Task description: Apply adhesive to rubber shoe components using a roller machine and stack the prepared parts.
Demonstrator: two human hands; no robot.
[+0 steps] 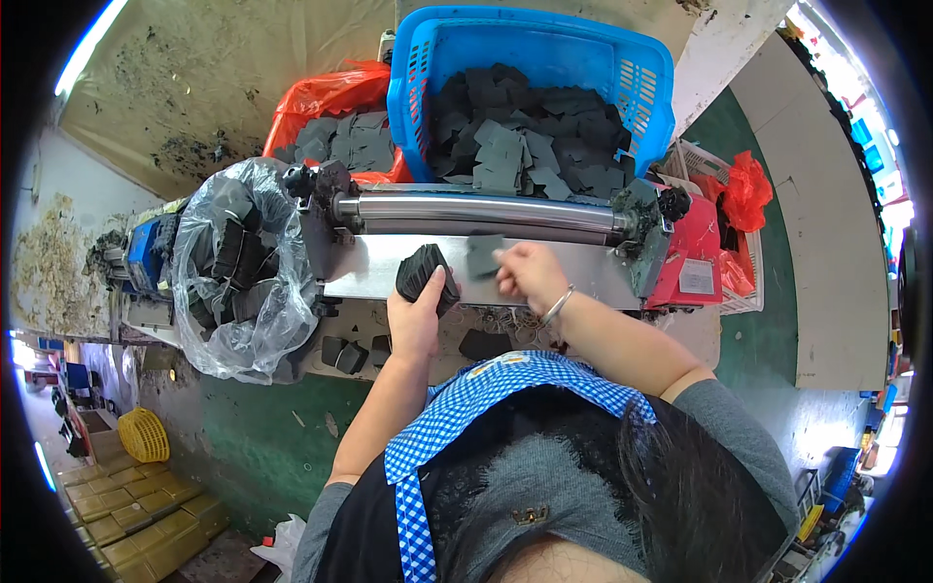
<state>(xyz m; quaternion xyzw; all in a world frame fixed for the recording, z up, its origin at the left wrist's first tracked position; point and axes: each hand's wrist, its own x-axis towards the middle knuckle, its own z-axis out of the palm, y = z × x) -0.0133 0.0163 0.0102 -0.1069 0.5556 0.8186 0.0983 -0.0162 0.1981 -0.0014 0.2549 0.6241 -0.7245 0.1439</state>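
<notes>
My left hand (415, 323) is closed around a thick stack of black flat pieces (420, 269), its thumb lying along the stack's side. To its right, my right hand (533, 276) pinches one dark grey flat piece (483, 257), slightly smeared by motion. Both hands are over the bare metal plate (583, 272) in front of the machine's steel roller (476, 210). Behind the roller, a blue plastic basket (530, 21) holds a heap of similar grey and black pieces (500, 155).
A clear plastic bag (209, 335) with bundled black pieces hangs left of the plate. Red bags (335, 92) stand behind it. The machine's red end housing (692, 253) and a white crate (746, 291) are on the right. Small black stacks (343, 356) lie below the plate.
</notes>
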